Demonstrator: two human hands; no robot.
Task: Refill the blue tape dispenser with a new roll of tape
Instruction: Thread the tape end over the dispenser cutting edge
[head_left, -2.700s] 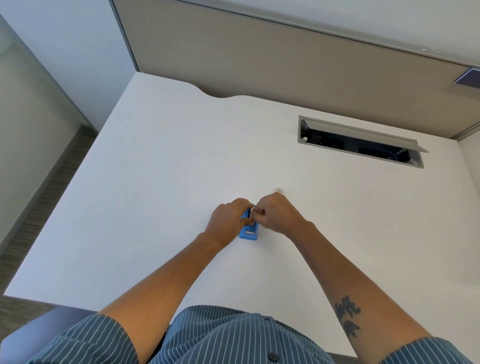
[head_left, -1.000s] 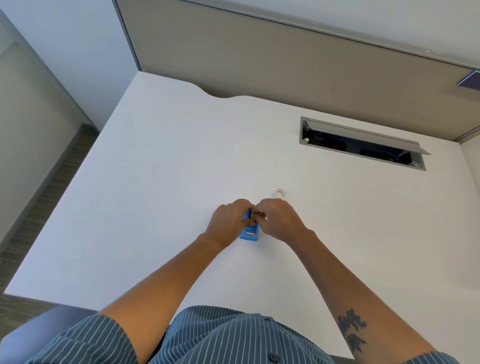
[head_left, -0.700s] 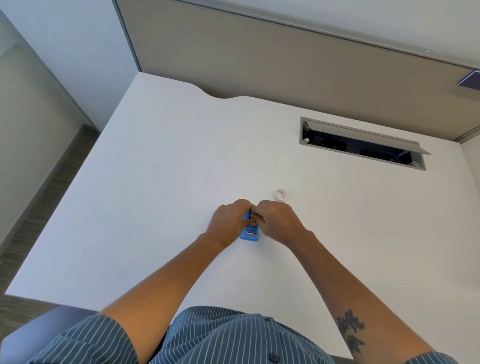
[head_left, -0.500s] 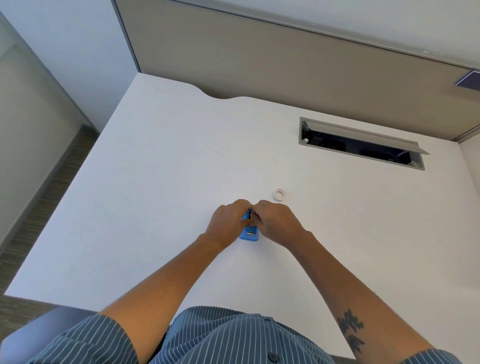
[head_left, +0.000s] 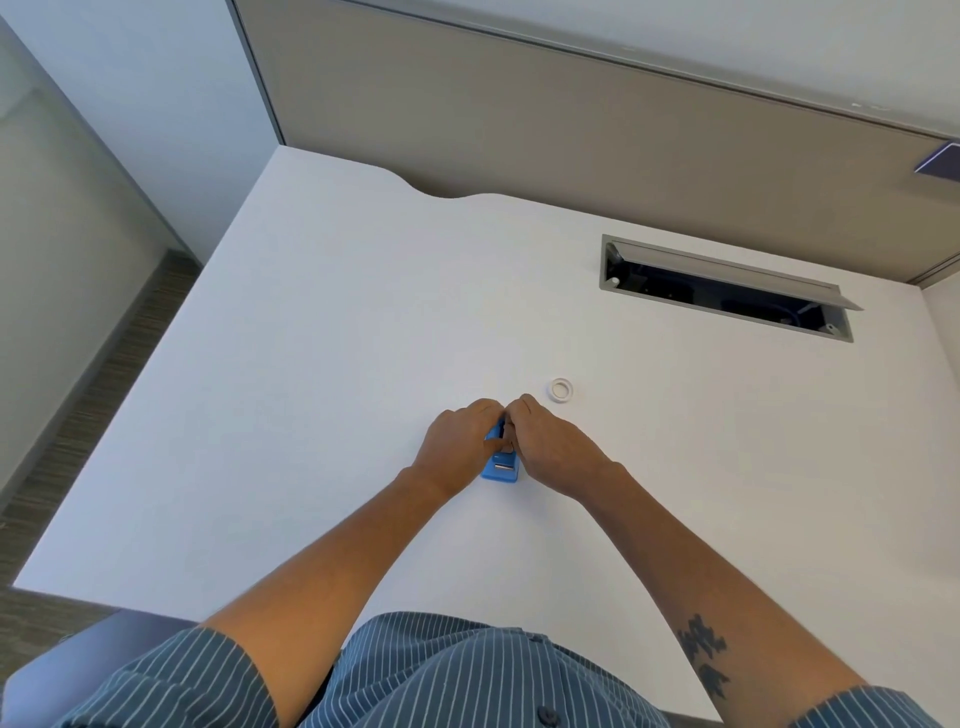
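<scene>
Two hands work on the small blue plastic tape dispenser (head_left: 500, 464), near the middle of the white desk (head_left: 322, 364). My left hand (head_left: 460, 448) grips its side. My right hand (head_left: 549, 451) pinches at its top; what it pinches I cannot tell. I should hold steady and press gently. The little white ring (head_left: 561, 389) waits just behind.

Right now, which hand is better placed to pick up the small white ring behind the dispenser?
Right hand: the white ring lies just beyond its knuckles, while the left hand grips the blue tape dispenser's other side.

The right hand (head_left: 553, 451) drew back toward the desk's near edge, uncovering the white ring (head_left: 561, 389).
</scene>
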